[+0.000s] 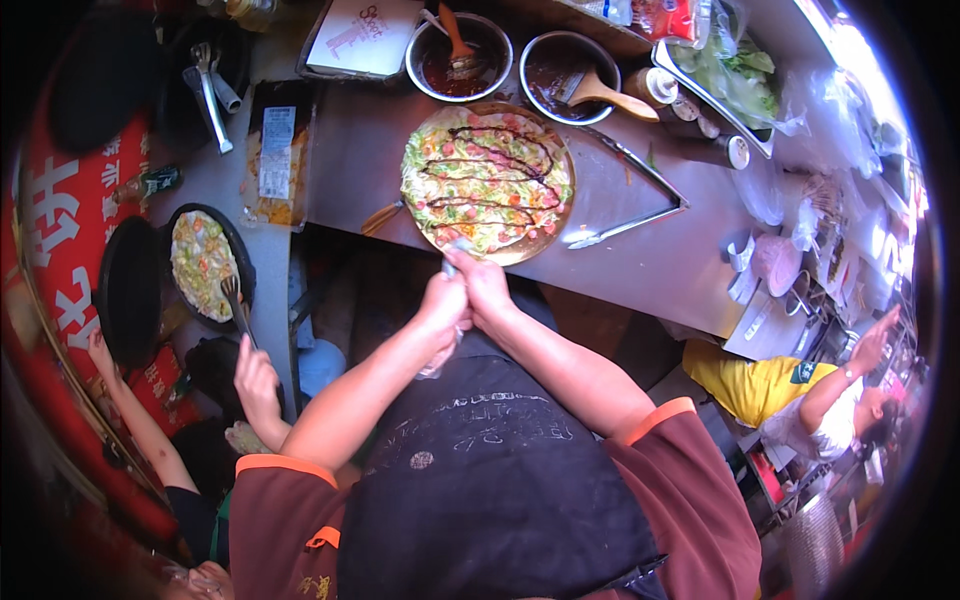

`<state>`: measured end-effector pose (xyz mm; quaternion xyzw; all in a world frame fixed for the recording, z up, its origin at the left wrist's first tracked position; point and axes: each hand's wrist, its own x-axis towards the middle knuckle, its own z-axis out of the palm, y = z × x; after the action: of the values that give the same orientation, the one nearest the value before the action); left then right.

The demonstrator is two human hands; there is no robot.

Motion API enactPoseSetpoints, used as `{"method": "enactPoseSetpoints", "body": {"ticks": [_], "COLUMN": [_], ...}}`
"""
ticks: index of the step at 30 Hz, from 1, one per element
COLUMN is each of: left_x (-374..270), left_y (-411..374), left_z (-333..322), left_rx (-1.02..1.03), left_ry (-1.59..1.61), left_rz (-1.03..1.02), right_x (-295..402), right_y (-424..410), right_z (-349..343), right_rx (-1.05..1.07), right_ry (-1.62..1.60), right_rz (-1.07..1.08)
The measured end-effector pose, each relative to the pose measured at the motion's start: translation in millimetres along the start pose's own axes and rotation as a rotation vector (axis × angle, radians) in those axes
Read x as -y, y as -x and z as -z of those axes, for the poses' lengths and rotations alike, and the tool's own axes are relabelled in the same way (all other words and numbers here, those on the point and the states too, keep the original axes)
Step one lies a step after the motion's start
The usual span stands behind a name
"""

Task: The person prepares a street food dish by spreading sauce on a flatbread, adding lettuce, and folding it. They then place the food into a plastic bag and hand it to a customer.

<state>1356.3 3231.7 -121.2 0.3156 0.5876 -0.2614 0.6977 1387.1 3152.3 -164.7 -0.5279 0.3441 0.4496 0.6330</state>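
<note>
Dark sauce lines zigzag over a round flatbread [487,180] topped with shredded greens and pink sausage pieces. It lies on a round brass-coloured tray [559,236] in front of me. Both hands meet at the tray's near edge. My left hand [444,304] and my right hand [486,289] are closed around a clear plastic bag [439,364], which looks like a squeeze bag. Its narrow end points at the flatbread's near rim. Most of the bag is hidden by my fingers, and its contents are hard to make out.
Two metal bowls of dark sauce [429,71] [536,56] hold brushes behind the tray. Metal tongs [660,214] lie spread at right. At left, a co-worker's hand [259,379] holds a fork-like utensil over an open griddle [206,262]. Another person [832,409] is at far right.
</note>
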Motion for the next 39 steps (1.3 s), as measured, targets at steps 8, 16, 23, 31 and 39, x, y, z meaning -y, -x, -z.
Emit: {"method": "enactPoseSetpoints", "body": {"ticks": [8, 16, 23, 31, 39], "left_x": [-2, -192, -211, -74, -68], "left_y": [2, -17, 2, 1, -28], "left_z": [32, 105, 91, 78, 81], "left_rx": [0.138, -0.447, -0.888, -0.662, -0.624], "left_ry": [-0.043, -1.095, -1.05, -0.819, -0.871], "left_rz": [0.01, -0.926, -1.571, -1.436, -1.478], "right_x": [-9, 175, 325, 326, 264], "right_y": [-8, 16, -11, 46, 62], "right_z": [15, 147, 278, 249, 159], "right_rx": [0.248, -0.259, -1.066, -0.765, -0.499], "right_ry": [0.077, 0.748, 1.113, 1.392, 0.721], "right_rz": [-0.07, 0.752, 1.049, 1.263, 1.112]}}
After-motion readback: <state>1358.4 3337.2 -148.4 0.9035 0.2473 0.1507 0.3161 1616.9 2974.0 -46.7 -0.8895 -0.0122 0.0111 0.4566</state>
